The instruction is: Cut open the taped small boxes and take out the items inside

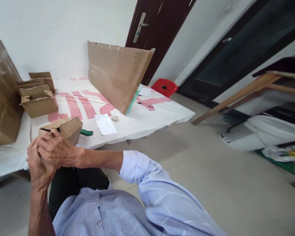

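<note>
A small brown cardboard box (73, 128) is at the front edge of the cloth-covered table, its upper side partly folded. My left hand (40, 164) is closed around its near left end. My right hand (56, 148) lies across the near side of the box, its curled fingers overlapping the left hand. The fingertips and the near face of the box are largely hidden. Just right of the box, a green object (87, 132) like a tool handle lies partly covered. A white paper slip (105, 124) with handwriting lies farther right, next to a small beige lump (114, 118).
Several opened small boxes (39, 103) stand at the back left, beside a large carton (3, 98). A big cardboard panel (118, 72) stands upright on the table (147, 123). Behind the right end is a red stool (164, 87). A white bucket (265, 131) lies right.
</note>
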The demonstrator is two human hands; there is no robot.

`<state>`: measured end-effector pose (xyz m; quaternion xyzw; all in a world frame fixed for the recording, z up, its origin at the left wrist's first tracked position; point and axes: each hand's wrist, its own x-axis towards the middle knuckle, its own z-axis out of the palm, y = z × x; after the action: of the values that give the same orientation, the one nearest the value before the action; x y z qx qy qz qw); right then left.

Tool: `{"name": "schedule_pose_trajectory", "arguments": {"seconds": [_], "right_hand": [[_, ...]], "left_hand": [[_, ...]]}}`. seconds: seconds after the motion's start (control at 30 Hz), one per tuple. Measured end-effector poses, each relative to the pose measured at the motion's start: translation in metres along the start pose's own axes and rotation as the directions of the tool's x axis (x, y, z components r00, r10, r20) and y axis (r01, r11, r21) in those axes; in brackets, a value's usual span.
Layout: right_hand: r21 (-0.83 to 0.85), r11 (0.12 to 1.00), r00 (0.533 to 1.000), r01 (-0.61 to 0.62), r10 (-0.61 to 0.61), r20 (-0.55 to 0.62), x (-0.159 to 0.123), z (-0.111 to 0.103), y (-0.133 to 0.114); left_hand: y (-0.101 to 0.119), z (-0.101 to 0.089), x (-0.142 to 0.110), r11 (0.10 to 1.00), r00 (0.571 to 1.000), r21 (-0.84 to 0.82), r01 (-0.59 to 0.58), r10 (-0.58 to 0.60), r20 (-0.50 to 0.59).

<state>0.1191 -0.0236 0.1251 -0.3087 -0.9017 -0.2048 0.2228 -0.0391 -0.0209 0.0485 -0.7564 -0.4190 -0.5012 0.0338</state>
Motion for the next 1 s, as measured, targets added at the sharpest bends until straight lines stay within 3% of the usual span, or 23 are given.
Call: {"name": "schedule_pose_trajectory", "arguments": {"seconds": [0.1,0.17,0.2,0.27,0.33,0.43,0.5,0.53,0.63,0.7,0.87,0.93,1.0], "right_hand": [[0.142,0.989,0.981,-0.028,0.055,-0.185,-0.014,-0.005,0.009],[0.265,0.955,0.927,-0.133,0.214,-0.307,-0.036,-0.005,0.026],[0.34,0.917,0.878,-0.207,0.327,-0.349,-0.052,-0.003,0.038],[0.507,0.79,0.751,-0.346,0.557,-0.355,-0.091,0.004,0.071],[0.635,0.598,0.596,-0.489,0.761,-0.258,-0.138,0.013,0.108],[0.677,0.238,0.269,-0.696,0.961,-0.062,-0.203,0.025,0.158],[0.671,0.145,0.165,-0.727,0.986,-0.033,-0.236,0.03,0.18],[0.67,0.116,0.135,-0.733,0.991,-0.025,-0.248,0.032,0.188],[0.677,0.064,0.095,-0.733,0.995,0.009,-0.266,0.04,0.204],[0.687,0.037,0.094,-0.726,0.995,0.046,-0.267,0.049,0.208],[0.7,-0.013,0.15,-0.714,0.974,0.171,-0.265,0.074,0.199],[0.693,-0.027,0.17,-0.72,0.962,0.214,-0.269,0.081,0.19],[0.685,-0.033,0.188,-0.728,0.951,0.246,-0.274,0.084,0.181]], "left_hand": [[-0.004,-0.003,0.003,0.999,0.999,-0.009,0.034,-0.033,0.02],[-0.008,-0.005,0.004,0.991,0.991,-0.027,0.131,-0.131,0.017],[-0.011,-0.007,0.004,0.98,0.981,-0.049,0.195,-0.194,0.024],[-0.018,-0.01,0.004,0.94,0.948,-0.127,0.317,-0.314,0.042],[-0.026,-0.013,0.003,0.888,0.916,-0.227,0.399,-0.395,0.065],[-0.033,-0.019,0.005,0.82,0.89,-0.354,0.45,-0.443,0.107],[-0.033,-0.023,0.007,0.78,0.873,-0.398,0.484,-0.463,0.154],[-0.032,-0.025,0.008,0.76,0.858,-0.404,0.509,-0.484,0.171],[-0.028,-0.029,0.011,0.705,0.795,-0.382,0.598,-0.58,0.176],[-0.027,-0.03,0.012,0.685,0.771,-0.374,0.625,-0.617,0.158],[-0.036,-0.03,0.012,0.697,0.738,-0.25,0.672,-0.656,0.156],[-0.046,-0.028,0.01,0.693,0.715,-0.182,0.698,-0.69,0.116],[-0.059,-0.025,0.006,0.71,0.72,-0.124,0.693,-0.69,0.072]]}}
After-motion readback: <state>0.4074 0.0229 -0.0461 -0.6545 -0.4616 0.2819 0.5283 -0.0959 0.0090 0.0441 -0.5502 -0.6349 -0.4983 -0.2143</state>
